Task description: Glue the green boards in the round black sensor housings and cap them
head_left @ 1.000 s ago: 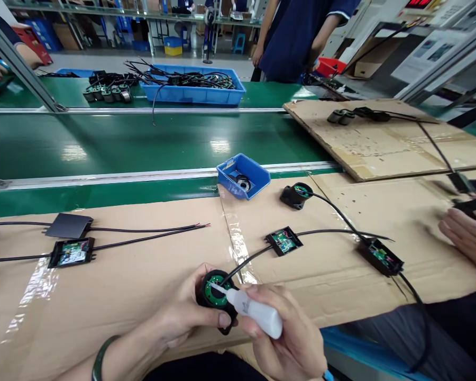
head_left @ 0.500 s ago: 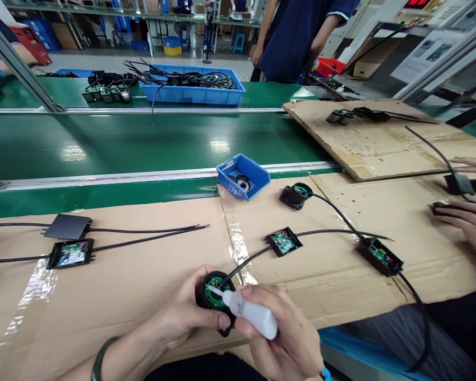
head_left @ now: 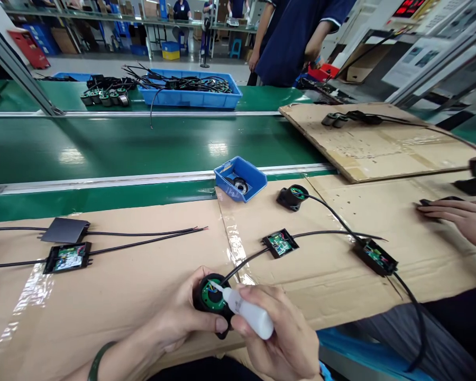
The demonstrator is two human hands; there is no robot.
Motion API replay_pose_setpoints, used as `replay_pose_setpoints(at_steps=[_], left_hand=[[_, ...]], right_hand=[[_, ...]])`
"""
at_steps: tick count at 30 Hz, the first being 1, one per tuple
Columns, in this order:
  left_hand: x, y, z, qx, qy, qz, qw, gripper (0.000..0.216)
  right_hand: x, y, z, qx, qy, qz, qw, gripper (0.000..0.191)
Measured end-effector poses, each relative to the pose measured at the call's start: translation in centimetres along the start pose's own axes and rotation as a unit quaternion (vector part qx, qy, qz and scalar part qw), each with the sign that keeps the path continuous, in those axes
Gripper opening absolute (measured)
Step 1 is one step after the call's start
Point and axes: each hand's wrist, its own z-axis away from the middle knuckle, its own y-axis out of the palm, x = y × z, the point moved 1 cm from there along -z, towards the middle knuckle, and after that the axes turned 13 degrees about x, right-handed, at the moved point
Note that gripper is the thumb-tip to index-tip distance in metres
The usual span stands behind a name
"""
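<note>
My left hand [head_left: 182, 315] is wrapped round a round black housing with a green circuit board [head_left: 209, 298] inside it, near the front edge of the cardboard-covered bench. My right hand [head_left: 287, 338] grips a small white squeeze bottle [head_left: 249, 312], and the bottle's nozzle touches the green board. A black cable runs from the housing to an open black box with a green board [head_left: 280, 243].
A small blue bin [head_left: 240, 179] sits at the belt's edge, beside another round housing [head_left: 291, 197] cabled to an open box [head_left: 375, 256]. More open boxes [head_left: 66, 257] and a lid [head_left: 64, 230] lie left. Another person's hand [head_left: 456, 214] rests at right. A blue crate [head_left: 190, 90] stands beyond the green conveyor [head_left: 135, 143].
The bottle's nozzle has shifted slightly over the green board while my hands stay put. The other person's hand at right has moved up and flattened on the cardboard.
</note>
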Motion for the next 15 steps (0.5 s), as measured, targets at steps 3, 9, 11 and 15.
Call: replay_pose_setpoints(at_steps=[3,9,11,15], left_hand=[[0.0,-0.1,0.0,0.000,0.005,-0.010,1.000,0.057],[0.7,-0.7,0.0,-0.012,0.021,-0.069,0.997,0.062],[0.7,-1.1,-0.1,-0.015,0.032,-0.097,0.995,0.064],[-0.7,-1.9,-0.4,-0.026,0.060,-0.245,0.967,0.062]], right_hand=[[0.0,-0.1,0.1,0.002,-0.008,0.019,1.000,0.015],[-1.0,-0.1,1.4,-0.070,0.022,-0.068,0.995,0.021],[-1.8,0.0,1.6,-0.157,0.071,-0.168,0.971,0.021],[-3.8,0.5,-0.3,-0.233,0.149,-0.368,0.888,0.014]])
